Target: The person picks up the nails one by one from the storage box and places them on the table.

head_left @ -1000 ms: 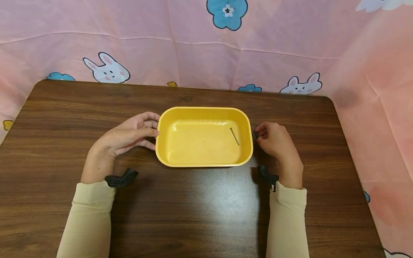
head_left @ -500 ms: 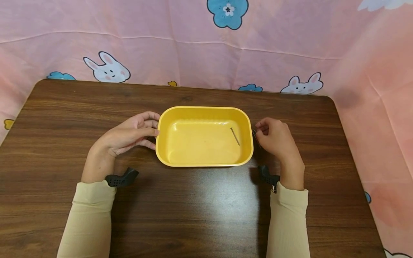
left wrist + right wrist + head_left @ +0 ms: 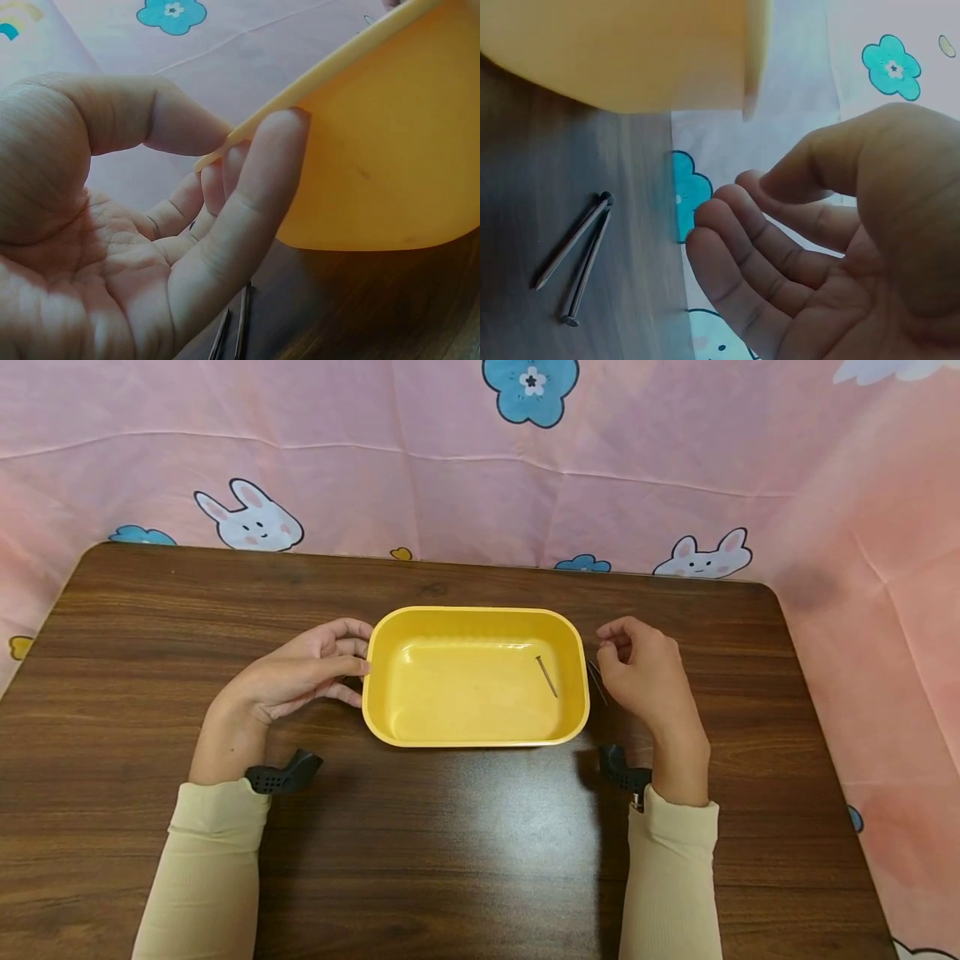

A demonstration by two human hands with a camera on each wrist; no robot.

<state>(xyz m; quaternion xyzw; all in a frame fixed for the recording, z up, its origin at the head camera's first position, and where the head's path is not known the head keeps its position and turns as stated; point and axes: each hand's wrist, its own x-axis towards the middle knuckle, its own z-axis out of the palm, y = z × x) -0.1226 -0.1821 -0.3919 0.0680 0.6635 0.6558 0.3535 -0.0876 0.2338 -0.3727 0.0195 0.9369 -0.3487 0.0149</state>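
A yellow plastic tub (image 3: 472, 693) stands on the brown table, with one nail (image 3: 547, 677) lying on its floor toward the right end. My left hand (image 3: 288, 675) pinches the tub's left rim between thumb and fingers. Just off the right end, my right hand (image 3: 651, 675) hovers with loosely curled fingers and nothing in them. Two nails (image 3: 585, 259) lie on the table beside that hand, crossing near one end in the right wrist view; the head view shows them partly behind the thumb. Two more dark nails (image 3: 241, 322) show below the left hand in the left wrist view.
The wood-grain table (image 3: 465, 843) ends at the back against a pink cloth (image 3: 337, 410) printed with rabbits and flowers, which also hangs at the right. A black wrist mount (image 3: 285, 772) sits at the left cuff, another mount (image 3: 621, 768) at the right.
My right hand has let go of the nails beside the tub and drawn slightly up and right, its thumb and fingers parting. The left hand and tub have stayed in place.
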